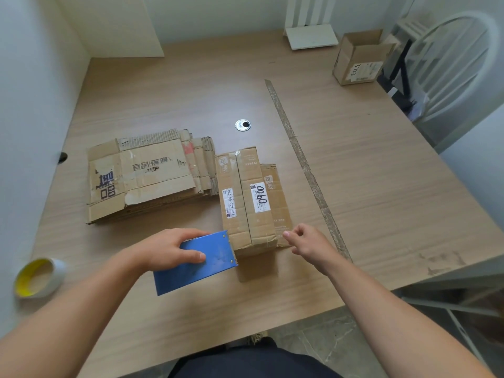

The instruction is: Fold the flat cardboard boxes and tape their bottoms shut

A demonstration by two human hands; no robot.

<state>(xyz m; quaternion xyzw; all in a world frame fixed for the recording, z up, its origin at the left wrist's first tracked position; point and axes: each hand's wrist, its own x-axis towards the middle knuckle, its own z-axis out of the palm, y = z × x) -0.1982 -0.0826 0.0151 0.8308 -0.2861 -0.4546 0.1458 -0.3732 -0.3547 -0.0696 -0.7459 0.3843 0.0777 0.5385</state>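
Folded box [251,197] mid-bench [381,173], bottom flaps up, long axis running away from person. Blue tape dispenser [201,257] touching box's near end, left side; left hand [166,248] grips it. Right hand [302,241] just beside near right corner, fingers loosely curled, nothing seen in grip. Left hand nearer seam; taping pull likely runs lengthwise, away. Flat box stack [141,181] just left.

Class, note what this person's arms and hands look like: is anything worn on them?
Nothing is worn. The left hand and right hand are ungloved, with no rings, watch or bracelet visible. Both forearms are bare, and no sleeves are in view.
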